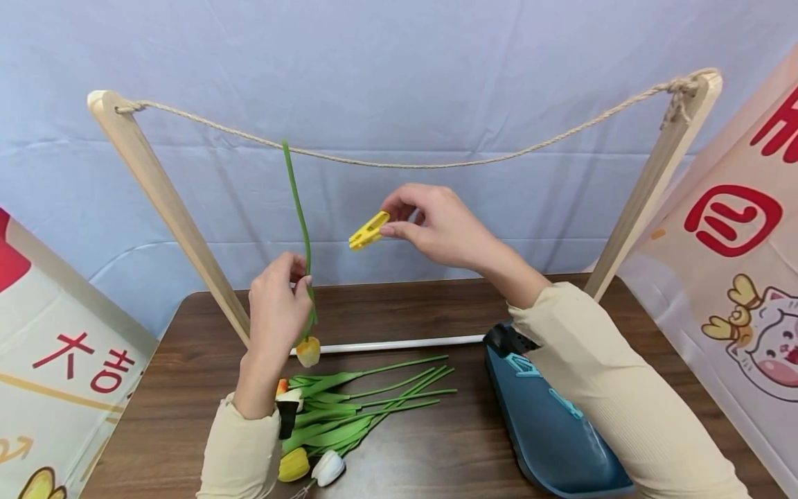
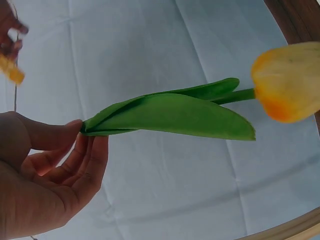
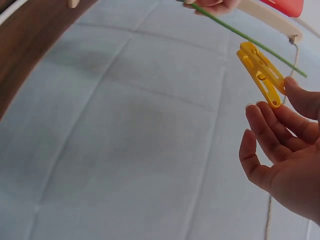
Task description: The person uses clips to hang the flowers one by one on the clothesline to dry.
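My left hand [image 1: 278, 305] pinches the stem of an artificial tulip [image 1: 308, 351] between thumb and fingertips. The yellow-orange bloom hangs downward, and the bare green stem rises to the rope [image 1: 399, 165], its tip overlapping the rope in the head view. In the left wrist view the green leaves [image 2: 175, 116] spread from the pinch point toward the bloom. To the right, my right hand [image 1: 442, 225] holds a yellow clothespin [image 1: 369, 231] by its handle ends, tip pointing left toward the stem. The clothespin [image 3: 261, 75] is below the rope and apart from the tulip.
The rope sags between two wooden posts [image 1: 174, 222] joined low by a white rod [image 1: 399, 344]. More tulips [image 1: 349, 409] lie on the brown table [image 1: 461, 443]. A dark blue tray [image 1: 548, 436] with light blue clothespins [image 1: 522, 365] sits under my right forearm.
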### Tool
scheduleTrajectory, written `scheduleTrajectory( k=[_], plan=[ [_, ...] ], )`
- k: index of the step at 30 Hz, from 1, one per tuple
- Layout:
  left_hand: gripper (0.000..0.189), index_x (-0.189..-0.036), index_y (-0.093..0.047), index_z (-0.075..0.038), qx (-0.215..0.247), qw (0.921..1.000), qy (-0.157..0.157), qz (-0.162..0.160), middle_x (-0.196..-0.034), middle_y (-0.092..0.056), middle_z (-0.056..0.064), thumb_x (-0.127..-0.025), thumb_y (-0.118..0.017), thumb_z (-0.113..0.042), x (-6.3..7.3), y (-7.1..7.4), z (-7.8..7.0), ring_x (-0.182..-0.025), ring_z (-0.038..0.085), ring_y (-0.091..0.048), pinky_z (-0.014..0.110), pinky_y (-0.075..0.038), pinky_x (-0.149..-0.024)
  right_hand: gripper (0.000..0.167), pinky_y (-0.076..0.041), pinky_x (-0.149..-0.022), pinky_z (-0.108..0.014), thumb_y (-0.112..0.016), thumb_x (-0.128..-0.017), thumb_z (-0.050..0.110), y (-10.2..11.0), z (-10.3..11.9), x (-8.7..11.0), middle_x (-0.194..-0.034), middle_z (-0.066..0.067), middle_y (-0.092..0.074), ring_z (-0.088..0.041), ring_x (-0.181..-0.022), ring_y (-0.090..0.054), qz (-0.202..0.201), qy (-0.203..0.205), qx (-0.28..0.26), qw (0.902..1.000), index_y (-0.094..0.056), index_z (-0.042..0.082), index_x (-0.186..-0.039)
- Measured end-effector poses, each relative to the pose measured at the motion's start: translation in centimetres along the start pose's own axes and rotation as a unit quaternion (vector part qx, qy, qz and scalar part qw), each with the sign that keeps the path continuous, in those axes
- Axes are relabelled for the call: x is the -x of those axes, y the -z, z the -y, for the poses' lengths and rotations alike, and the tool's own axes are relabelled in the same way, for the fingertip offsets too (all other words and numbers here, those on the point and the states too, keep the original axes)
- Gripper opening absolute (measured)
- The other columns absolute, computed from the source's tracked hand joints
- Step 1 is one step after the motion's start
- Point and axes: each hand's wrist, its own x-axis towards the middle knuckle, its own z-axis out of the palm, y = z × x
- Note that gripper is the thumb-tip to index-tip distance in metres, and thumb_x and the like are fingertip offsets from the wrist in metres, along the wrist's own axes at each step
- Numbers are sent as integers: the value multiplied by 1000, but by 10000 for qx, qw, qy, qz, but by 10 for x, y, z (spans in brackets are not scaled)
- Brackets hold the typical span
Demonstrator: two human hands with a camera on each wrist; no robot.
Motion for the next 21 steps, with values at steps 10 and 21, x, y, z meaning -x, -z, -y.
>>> scheduleTrajectory(
  k=[10,21],
  plan=[
    [13,-93,-60,4,88,9995,-225,-213,-86,-62,15,-81,-62,7,-3,0,-2,-78,28,-61,40,-45,-69,12,-40,-62,-25,-66,-84,11,6,34,-38,-81,-6,-63,-14,-73,-56,-226,127,375,9990,-65,0,-90],
    [16,-98,-60,4,-1,9997,-203,-165,-88,-63,16,-82,-62,5,-5,2,-5,-79,29,-61,41,-46,-69,11,-37,-63,-22,-67,-83,10,13,49,-60,-80,-8,-64,-15,-70,-55,-996,260,555,9931,-65,-1,-84]
  ],
)
